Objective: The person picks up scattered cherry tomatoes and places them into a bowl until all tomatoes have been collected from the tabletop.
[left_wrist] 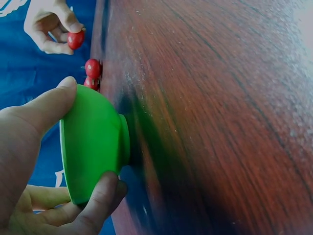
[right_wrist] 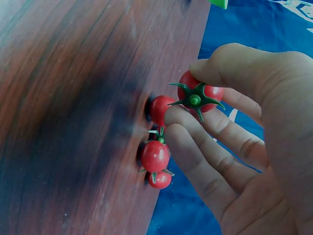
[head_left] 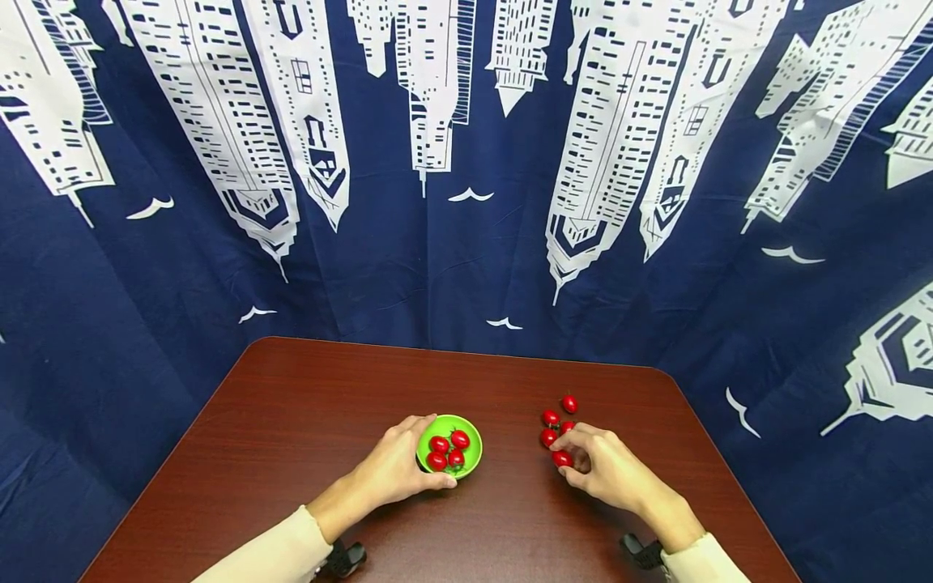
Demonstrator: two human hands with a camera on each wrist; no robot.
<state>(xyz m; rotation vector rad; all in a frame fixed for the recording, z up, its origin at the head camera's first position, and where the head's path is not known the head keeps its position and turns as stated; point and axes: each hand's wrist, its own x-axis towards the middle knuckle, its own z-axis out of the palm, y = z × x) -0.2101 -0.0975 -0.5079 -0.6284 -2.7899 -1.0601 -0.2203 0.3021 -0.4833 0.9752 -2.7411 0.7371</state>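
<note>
Right hand (right_wrist: 254, 147): grip pinches one cherry tomato (right_wrist: 199, 93) near the bench's right edge; it may slip and roll. Left hand (head_left: 394, 468) clasps my green bowl (head_left: 466, 465), mid-bench.

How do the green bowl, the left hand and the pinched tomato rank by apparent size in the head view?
1. left hand
2. green bowl, only slightly smaller, so this order is unsure
3. pinched tomato, clearly smallest

**Skyline cloth behind a dark wood counter**

A reddish-brown wooden counter (head_left: 306, 405) with rounded corners stands before a navy curtain (head_left: 452, 267) printed with upside-down white skyscrapers and small white birds. Even light, soft creases in the fabric.
</note>
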